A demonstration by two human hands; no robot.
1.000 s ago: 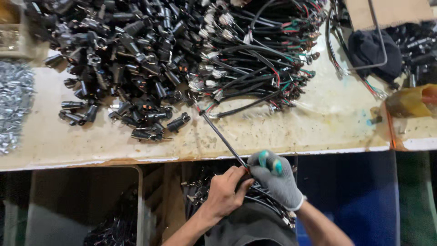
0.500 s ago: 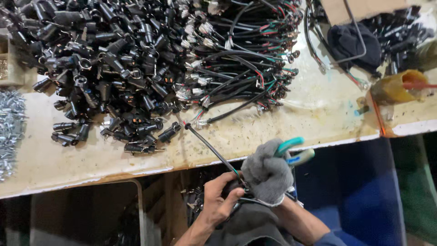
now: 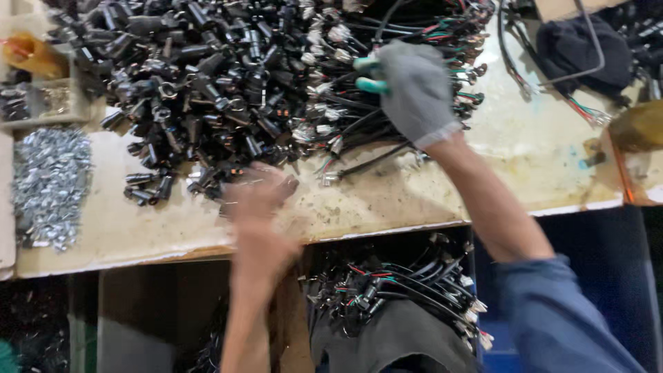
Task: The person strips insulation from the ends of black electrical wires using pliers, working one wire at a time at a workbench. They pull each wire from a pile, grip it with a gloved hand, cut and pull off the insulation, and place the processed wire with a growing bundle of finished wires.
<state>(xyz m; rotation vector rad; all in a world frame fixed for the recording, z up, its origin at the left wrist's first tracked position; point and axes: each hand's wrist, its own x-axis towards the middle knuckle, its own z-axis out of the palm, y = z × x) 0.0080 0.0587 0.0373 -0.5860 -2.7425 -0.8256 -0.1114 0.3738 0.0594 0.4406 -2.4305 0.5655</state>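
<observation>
1. Both hands have come up from the lap onto the surface (image 3: 428, 186). A second ago they worked low, at the edge, on one black cable; now they reach into the piles.

2. The right hand (image 3: 414, 86), in a grey glove, has risen to the wire bundle (image 3: 414, 41). Its grip is closed round green-handled pliers (image 3: 369, 74), the handles poking out to the left of the fist. The tool's tip is hidden, so I cannot tell whether it touches a wire.

3. The left hand (image 3: 259, 190), bare, is blurred by motion at the near rim of the black connector heap (image 3: 207, 90). Fingers look loosely curled; whether they hold a connector I cannot tell.

4. The long cable that stretched from the surface down to the hands half a second ago no longer shows there. More cables (image 3: 387, 290) lie in the lap area below the edge.

5. Judging from this, work on that one piece seems over, and both hands are at the stock again.

6. A heap of small silver parts (image 3: 52, 183) lies well to the left, untouched.
</observation>
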